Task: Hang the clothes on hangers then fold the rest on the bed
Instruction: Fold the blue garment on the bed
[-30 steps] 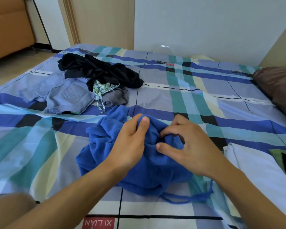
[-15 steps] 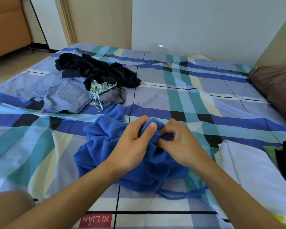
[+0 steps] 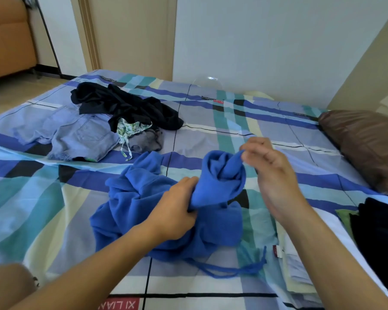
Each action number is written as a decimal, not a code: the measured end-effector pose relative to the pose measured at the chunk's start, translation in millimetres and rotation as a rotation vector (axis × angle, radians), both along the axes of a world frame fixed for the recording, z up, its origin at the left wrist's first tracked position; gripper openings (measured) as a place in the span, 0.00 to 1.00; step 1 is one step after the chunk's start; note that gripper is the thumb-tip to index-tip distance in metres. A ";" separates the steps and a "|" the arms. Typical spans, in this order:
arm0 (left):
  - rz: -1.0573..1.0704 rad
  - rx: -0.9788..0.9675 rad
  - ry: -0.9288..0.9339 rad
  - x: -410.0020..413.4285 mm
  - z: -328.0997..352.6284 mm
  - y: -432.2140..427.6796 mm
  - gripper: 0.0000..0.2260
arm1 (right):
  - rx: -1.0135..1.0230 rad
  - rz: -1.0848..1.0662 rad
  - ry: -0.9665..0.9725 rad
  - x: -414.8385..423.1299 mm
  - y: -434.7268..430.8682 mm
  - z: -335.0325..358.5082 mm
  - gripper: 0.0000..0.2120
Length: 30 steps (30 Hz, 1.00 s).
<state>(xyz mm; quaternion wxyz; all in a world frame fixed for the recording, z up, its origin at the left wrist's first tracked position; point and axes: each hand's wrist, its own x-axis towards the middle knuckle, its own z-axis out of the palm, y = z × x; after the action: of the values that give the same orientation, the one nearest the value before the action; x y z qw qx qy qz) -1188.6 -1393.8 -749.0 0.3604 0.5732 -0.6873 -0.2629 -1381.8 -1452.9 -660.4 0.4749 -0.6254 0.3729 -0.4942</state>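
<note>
A crumpled blue garment (image 3: 143, 209) with a drawstring lies on the plaid bed sheet (image 3: 31, 198) in front of me. My left hand (image 3: 175, 211) grips a bunched part of it near the middle. My right hand (image 3: 271, 175) pinches the tip of a rolled tube of the same blue fabric and lifts it up to the right. Farther back on the left sit a black garment (image 3: 126, 106), light denim shorts (image 3: 81, 133), a small floral piece (image 3: 130, 130) and a grey piece (image 3: 146, 140).
A brown pillow (image 3: 363, 144) lies at the right edge of the bed. Folded white fabric (image 3: 298, 265) and dark and green clothes (image 3: 376, 238) are stacked at the lower right. A wall and door frame stand behind the bed; an orange sofa (image 3: 7, 34) is at far left.
My right hand has pulled a tube of blue fabric up and to the right, away from my left hand, which has shifted lower on the bunch. The camera view has tilted down slightly.
</note>
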 end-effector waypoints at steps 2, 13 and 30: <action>0.066 0.047 -0.093 12.4 -2.0 -1.0 0.11 | 0.045 -0.037 -0.265 -16.9 -12.1 10.8 0.05; 0.540 0.057 -0.427 113.8 22.4 -28.0 0.14 | 0.263 -0.599 -0.708 -109.9 -40.4 10.6 0.13; -0.049 0.097 -0.183 69.9 30.5 11.8 0.09 | 0.282 0.164 0.857 -5.7 -7.1 -60.0 0.23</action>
<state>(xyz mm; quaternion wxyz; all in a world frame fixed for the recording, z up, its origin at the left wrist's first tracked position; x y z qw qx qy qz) -1118.6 -1382.0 -718.6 0.2617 0.5946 -0.7176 -0.2510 -1387.5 -1459.9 -720.5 0.3959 -0.7300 0.5487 -0.0963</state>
